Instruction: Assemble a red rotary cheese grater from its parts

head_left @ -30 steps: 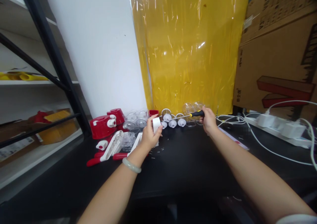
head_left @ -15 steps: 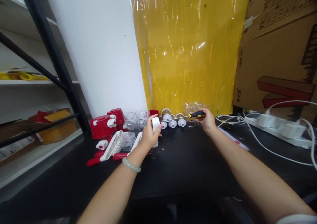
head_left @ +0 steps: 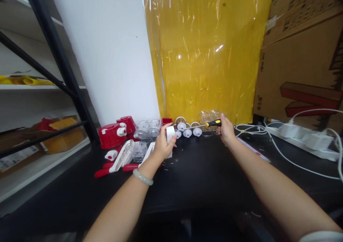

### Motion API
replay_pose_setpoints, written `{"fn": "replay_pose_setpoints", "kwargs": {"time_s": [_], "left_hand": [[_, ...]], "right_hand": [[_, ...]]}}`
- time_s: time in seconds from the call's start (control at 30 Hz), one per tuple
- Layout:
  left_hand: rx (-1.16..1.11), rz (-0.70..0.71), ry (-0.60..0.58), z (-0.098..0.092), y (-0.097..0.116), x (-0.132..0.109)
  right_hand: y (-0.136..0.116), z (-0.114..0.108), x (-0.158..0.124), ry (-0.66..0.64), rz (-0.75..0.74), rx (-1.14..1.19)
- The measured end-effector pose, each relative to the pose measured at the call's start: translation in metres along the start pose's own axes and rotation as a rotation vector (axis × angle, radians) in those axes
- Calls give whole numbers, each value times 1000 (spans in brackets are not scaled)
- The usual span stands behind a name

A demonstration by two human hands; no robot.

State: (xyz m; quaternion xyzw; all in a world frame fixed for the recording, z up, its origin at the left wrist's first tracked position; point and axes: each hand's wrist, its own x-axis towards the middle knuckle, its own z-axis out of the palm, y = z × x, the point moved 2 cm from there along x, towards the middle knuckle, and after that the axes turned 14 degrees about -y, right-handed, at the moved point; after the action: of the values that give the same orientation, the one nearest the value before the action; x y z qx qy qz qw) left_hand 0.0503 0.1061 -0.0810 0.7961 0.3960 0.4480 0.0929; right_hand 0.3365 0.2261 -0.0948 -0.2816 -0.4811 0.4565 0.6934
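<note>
My left hand is closed around a small white plastic part, holding it above the table. In my right hand is the end of a black and yellow screwdriver. Its long shaft points left and its tip reaches the white part; the exact contact is too small to make out. Behind the shaft stand several white and clear cylindrical parts. Loose screws lie on the table just right of my left hand.
Red housings, clear cups and white handles with red grips crowd the left of the black table. A power strip with white cables lies at the right, before a large cardboard box. A yellow curtain hangs behind.
The fingers of my right hand have shifted on the screwdriver handle, now gripping nearer its end. The white part stays in my left hand, and the view has shifted slightly.
</note>
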Motion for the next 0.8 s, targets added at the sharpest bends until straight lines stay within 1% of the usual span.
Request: {"fn": "replay_pose_setpoints", "kwargs": {"time_s": [0.1,0.17,0.23,0.4,0.7,0.8], "left_hand": [[10,-27,-11,0,1,0],[13,-47,-6,-1,0,1],[10,-57,1,-1,0,1],[-6,-47,-8,1,-2,1],[-4,-30,-3,2,-5,0],[34,-39,-10,1,-5,0]], "right_hand": [[3,0,0,-20,71,33],[4,0,0,-54,87,72],[5,-1,0,-63,75,89],[4,-1,1,-28,78,95],[3,-2,2,-4,-5,16],[1,-2,0,33,-17,-64]]}}
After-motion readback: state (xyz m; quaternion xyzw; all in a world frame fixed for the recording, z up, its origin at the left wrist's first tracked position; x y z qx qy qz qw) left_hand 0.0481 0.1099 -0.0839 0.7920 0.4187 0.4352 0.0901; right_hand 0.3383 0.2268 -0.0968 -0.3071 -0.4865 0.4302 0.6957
